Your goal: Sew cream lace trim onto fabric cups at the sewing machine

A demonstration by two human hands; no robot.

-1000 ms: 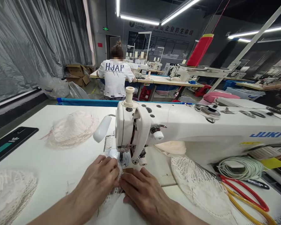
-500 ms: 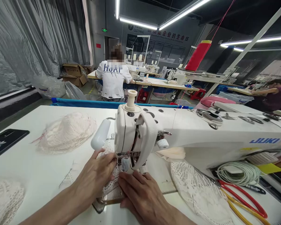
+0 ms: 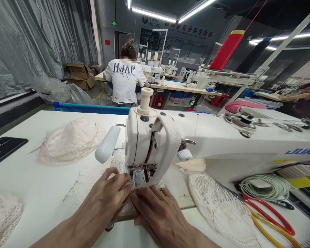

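Observation:
A white JUKI sewing machine [image 3: 222, 144] stands on the white table [image 3: 36, 182]. Both my hands lie flat just in front of its presser foot [image 3: 141, 174]. My left hand [image 3: 108, 196] presses a piece of white lace fabric [image 3: 116, 163] that runs under the foot and out to the left. My right hand [image 3: 157, 212] rests beside it, fingertips on a brown piece [image 3: 125, 212] under the lace. The needle itself is hidden by the machine head.
A pink lace pile [image 3: 68, 141] lies at the left, more lace [image 3: 222, 206] at the right, red-handled scissors [image 3: 271, 213], a coiled white cord [image 3: 265, 186], a black phone [image 3: 2, 148]. A person in a white T-shirt [image 3: 125, 81] sits at the far table.
The lace has fed further under the foot and out to the left. Both hands moved slightly toward the foot, and the view shifted a little closer to the machine.

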